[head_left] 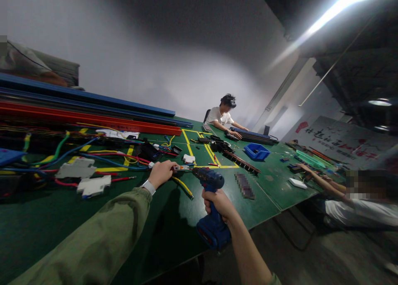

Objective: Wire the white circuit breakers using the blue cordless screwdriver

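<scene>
My right hand (220, 204) is wrapped round the grip of a blue cordless drill (213, 181). The drill's bit points left and reaches a small white and orange electrical part (183, 167). That part is pinched in the fingers of my left hand (161, 173); its exact kind is hard to make out. A yellow wire (184, 187) with a bare metal end lies just below it on the green table (161, 235). Left of my left hand lie white circuit breakers (95, 185) among red, blue and yellow wires. Another white block (188, 159) stands behind the part.
A blue bin (256, 151) stands beyond the drill, with a dark phone-like slab (244, 185) nearer. Long orange trunking (130, 122) and blue rails line the back left. One person (221, 115) sits across the table; another person's arms (323, 179) reach in from the right.
</scene>
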Demonstrator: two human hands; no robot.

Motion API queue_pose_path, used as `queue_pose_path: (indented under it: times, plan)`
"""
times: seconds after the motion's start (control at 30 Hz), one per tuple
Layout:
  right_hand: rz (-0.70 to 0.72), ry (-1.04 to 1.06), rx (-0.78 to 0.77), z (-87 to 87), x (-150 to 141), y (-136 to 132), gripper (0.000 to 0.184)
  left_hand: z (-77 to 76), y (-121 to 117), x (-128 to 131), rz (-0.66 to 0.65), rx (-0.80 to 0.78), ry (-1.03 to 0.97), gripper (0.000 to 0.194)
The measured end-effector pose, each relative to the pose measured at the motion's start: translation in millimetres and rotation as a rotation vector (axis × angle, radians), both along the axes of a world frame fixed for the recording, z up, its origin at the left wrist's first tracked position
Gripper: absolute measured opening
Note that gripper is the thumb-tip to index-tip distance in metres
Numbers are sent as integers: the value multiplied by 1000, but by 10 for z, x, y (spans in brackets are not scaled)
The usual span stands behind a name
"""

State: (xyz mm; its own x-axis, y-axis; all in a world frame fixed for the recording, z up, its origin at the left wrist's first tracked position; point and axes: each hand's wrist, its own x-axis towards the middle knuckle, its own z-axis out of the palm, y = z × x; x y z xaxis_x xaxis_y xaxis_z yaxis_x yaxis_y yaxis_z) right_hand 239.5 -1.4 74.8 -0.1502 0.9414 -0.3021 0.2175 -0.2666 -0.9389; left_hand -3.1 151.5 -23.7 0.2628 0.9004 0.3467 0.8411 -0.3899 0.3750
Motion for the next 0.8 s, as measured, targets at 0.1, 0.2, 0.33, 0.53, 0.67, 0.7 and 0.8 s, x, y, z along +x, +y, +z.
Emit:
queue_pose_path:
  times: [0.1, 0.2, 0.33, 0.53, 0.67, 0.7, 0.8]
  plan:
    - [10, 5, 13, 0, 1, -3, 12, -8, 10, 2, 2, -4, -3, 38]
    - [11, 10, 19, 7, -1, -9, 12, 3, 4, 3, 1, -12, -3, 37]
    - [7, 10, 18, 16, -8, -17, 11, 33, -21, 3, 8, -18, -3, 38]
    - [-4, -2, 18, 21, -17, -20, 10, 52, -40, 8, 8, -23, 5, 39]
    - [-7, -1, 6, 22, -12, -12, 10, 43, -38, 6, 4, -2, 2, 39]
    - [-2, -1, 5, 21, -10, -12, 11, 39, -36, 5, 3, -1, 0, 39]
    - [9, 0, 8, 17, -5, -12, 11, 27, -27, 4, 3, -6, -3, 39]
